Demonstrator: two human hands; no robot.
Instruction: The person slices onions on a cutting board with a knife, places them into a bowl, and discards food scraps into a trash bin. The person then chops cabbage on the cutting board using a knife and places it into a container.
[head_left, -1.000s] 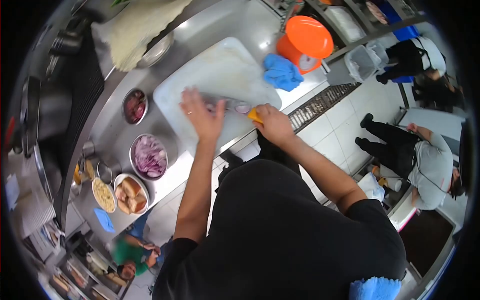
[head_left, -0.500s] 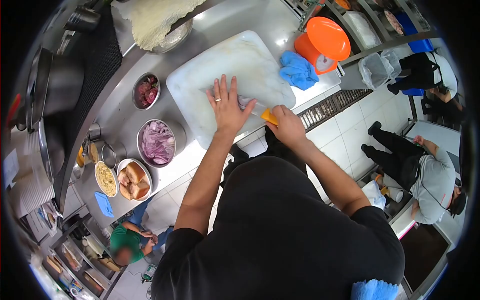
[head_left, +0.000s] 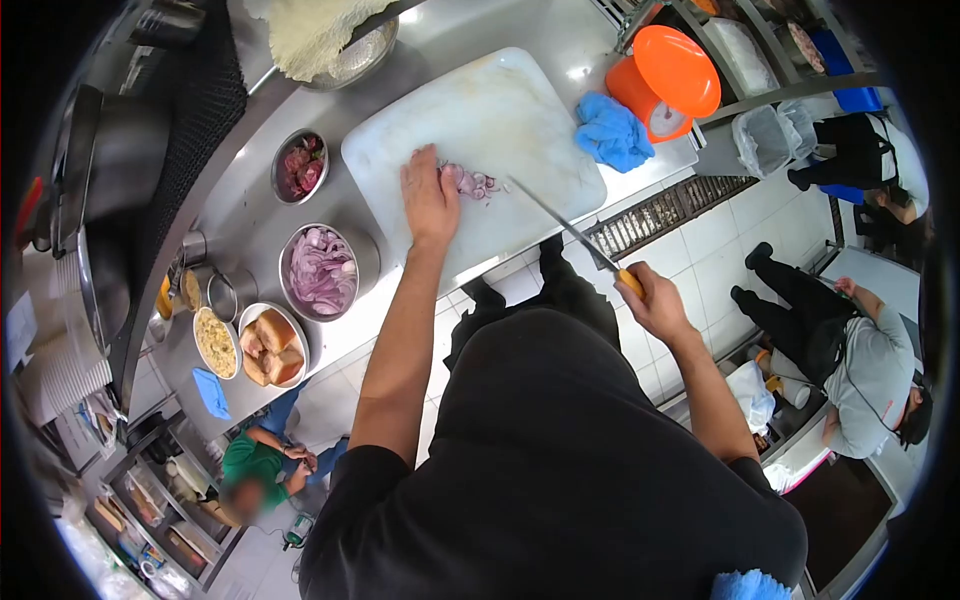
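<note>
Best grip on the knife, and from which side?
Probably by the yellow handle, coming from the person's right, where the right hand holds it: the long, thin blade points away from that side, its tip toward the chopped onion.

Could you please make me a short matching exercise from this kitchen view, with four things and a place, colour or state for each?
Column one:
1. Knife
2. Chopped onion
3. Crumpled cloth beside the cutting board
4. Cutting board

Column two:
A. Purple and white pieces beside the left hand
B. Broad and white, lying on the steel counter
C. Held in the right hand
D. Blue and bunched up

Right pairs: 1-C, 2-A, 3-D, 4-B.
</note>
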